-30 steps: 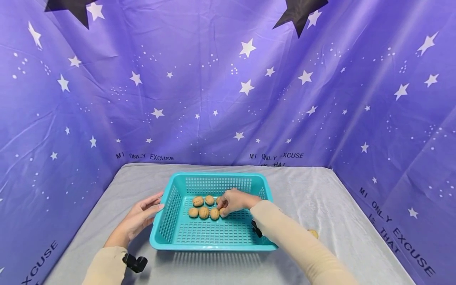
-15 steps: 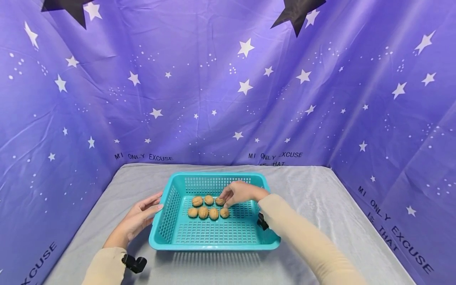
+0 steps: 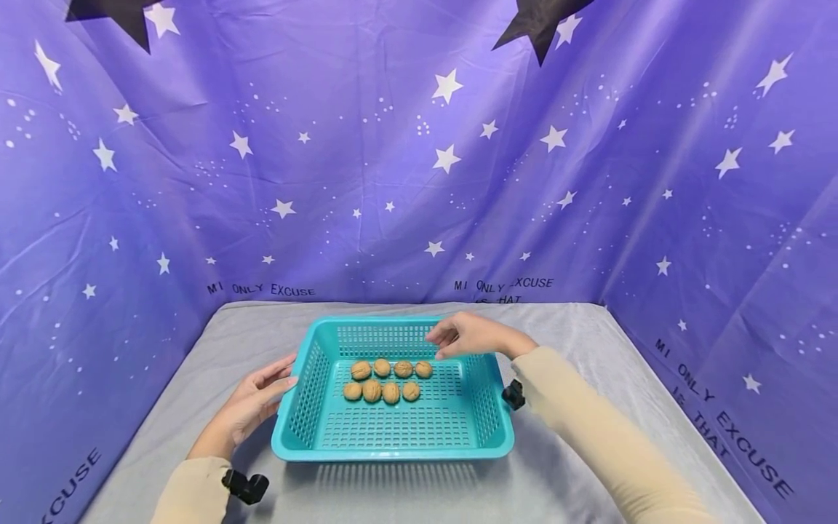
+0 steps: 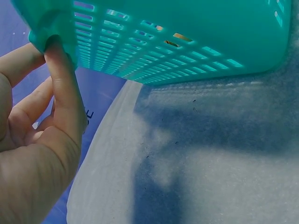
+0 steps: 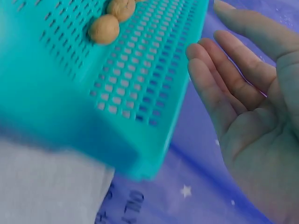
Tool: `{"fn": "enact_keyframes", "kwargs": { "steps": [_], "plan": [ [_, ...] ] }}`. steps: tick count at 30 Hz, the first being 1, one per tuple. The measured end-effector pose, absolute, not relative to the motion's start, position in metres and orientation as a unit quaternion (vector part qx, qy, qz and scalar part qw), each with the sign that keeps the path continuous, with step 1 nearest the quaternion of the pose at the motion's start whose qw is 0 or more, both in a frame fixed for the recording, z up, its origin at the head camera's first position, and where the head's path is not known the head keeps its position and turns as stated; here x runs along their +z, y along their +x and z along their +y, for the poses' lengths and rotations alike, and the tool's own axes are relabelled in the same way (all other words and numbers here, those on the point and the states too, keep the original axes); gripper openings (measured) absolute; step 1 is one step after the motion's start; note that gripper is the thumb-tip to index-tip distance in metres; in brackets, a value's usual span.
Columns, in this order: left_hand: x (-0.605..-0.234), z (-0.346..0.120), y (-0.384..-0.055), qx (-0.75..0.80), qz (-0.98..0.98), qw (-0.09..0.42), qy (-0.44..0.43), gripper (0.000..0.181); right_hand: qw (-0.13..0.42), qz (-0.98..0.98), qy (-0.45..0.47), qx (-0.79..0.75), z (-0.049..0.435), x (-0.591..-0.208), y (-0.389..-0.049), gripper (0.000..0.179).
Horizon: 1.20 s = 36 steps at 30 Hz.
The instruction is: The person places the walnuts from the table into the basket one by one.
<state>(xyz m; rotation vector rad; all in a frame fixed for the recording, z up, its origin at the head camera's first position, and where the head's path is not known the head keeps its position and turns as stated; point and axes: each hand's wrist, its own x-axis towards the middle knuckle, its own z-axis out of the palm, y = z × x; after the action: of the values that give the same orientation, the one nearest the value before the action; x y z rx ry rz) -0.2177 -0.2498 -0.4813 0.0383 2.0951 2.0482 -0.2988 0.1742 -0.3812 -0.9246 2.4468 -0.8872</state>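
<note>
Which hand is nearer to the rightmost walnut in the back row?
Right. The right hand hovers open just above the rightmost walnut; the left hand touches the basket at its left wall.

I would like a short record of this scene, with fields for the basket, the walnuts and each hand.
basket: teal plastic basket on a grey cloth
walnuts: eight walnuts in two rows of four inside the basket
left hand: left hand, fingers touching the basket's left rim
right hand: right hand, open and empty, above the basket's far right corner
backdrop: purple star curtain
</note>
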Motion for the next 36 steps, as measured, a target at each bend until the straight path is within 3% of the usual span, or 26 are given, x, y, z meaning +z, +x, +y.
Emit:
{"fn": "enact_keyframes", "kwargs": {
  "steps": [12, 25, 36],
  "plan": [
    [-0.481, -0.253, -0.217, 0.698, 0.708, 0.107, 0.019, 0.068, 0.141, 0.883, -0.295, -0.338, 0.245, -0.369, -0.285, 0.042],
    [-0.480, -0.252, -0.217, 0.701, 0.705, 0.105, 0.020, 0.067, 0.116, 0.900, -0.257, -0.332, 0.326, -0.402, -0.255, 0.041],
    [-0.482, -0.252, -0.218, 0.696, 0.709, 0.109, 0.018, 0.067, 0.192, 0.876, -0.204, -0.392, 0.374, -0.450, -0.219, 0.038]
  ]
}}
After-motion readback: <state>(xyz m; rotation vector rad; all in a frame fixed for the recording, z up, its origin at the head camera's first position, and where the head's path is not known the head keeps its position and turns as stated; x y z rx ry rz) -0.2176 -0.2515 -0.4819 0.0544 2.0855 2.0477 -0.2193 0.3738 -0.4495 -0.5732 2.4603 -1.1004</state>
